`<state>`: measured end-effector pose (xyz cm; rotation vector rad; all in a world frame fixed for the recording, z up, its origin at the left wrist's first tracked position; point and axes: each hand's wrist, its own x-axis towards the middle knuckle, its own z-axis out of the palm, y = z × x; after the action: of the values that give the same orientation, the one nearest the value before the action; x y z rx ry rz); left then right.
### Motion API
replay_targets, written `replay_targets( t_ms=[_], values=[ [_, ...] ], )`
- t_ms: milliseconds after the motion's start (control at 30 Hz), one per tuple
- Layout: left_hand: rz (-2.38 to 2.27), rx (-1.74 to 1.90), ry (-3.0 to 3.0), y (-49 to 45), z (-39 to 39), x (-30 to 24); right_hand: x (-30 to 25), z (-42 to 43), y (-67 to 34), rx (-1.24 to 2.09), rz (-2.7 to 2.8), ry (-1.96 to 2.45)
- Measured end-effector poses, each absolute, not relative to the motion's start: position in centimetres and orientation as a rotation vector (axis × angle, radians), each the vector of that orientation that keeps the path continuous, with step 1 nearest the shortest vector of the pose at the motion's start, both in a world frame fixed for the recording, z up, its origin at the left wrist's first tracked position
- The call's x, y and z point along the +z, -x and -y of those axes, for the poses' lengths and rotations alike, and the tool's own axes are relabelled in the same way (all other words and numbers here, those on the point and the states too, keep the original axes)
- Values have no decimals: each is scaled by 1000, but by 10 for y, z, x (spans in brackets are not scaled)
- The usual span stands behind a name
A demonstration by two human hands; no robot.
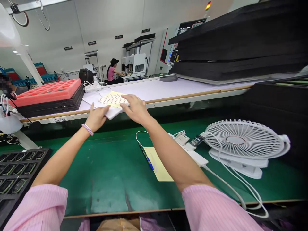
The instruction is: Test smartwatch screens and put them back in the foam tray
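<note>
At the front edge of the raised shelf, a white flat stack of sheets (pixel 112 113) juts out over the bench. On top lies a yellow sheet (pixel 113 100) with rows of small pale marks, perhaps stickers. My left hand (pixel 97 118) grips the stack's near left corner, thumb on top, and wears a twisted pink band at the wrist. From the right, my right hand (pixel 136 109) holds the stack's edge, its fingertips over the yellow sheet. The undersides of both grips are hidden.
A red foam tray (pixel 51 91) sits on black trays at the shelf's left. Large black sheets (pixel 231 48) are piled at right. On the green bench are a white fan (pixel 243 139), a power strip (pixel 196 157), yellow paper (pixel 156 160) and a black parts tray (pixel 18 173).
</note>
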<state>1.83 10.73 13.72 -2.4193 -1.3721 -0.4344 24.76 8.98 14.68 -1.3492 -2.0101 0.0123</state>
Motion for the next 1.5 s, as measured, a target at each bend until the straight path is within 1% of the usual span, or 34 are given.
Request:
replay_targets(
  t_ms=[67,133,233,333,500,667,833,933,1000,1100,1167,1233,1300,1367,1433,1500],
  values=[
    [1138,-491,2513,-32,-103,124,160,-107,-243,-2,2071,1496],
    [1017,-512,2500,-34,-108,118,166,-119,-242,-12,2206,1604],
    [1149,-500,2361,-16,-126,125,170,-136,-249,-68,2339,1702],
    [1314,-367,2278,9,-144,140,178,-155,-262,-70,2359,1789],
    [1246,-203,2332,13,-147,150,196,-180,-272,44,2238,1966],
    [1233,-110,2307,-8,-132,153,196,-176,-236,159,2312,1774],
    [1238,-8,2259,-17,-83,165,195,-186,-216,211,2301,1889],
    [1217,49,2178,-4,-25,166,196,-198,-244,170,2204,1948],
    [1201,74,2110,13,15,159,191,-193,-272,82,2101,1852],
    [1047,-1,2066,45,60,123,169,-153,-310,3,1966,1591],
    [940,-26,2108,60,81,83,140,-110,-323,-80,1971,1481],
    [898,-9,2214,67,97,36,99,-67,-324,-30,2105,1442],
    [854,10,2324,65,111,-4,53,-35,-318,158,2299,1531],
    [896,24,2336,57,124,-31,10,-17,-309,265,2348,1767],
    [1036,32,2366,44,136,-42,-21,-11,-304,263,2332,1863],
    [1138,45,2411,28,143,-45,-39,-12,-305,271,2313,1907]
  ],
)
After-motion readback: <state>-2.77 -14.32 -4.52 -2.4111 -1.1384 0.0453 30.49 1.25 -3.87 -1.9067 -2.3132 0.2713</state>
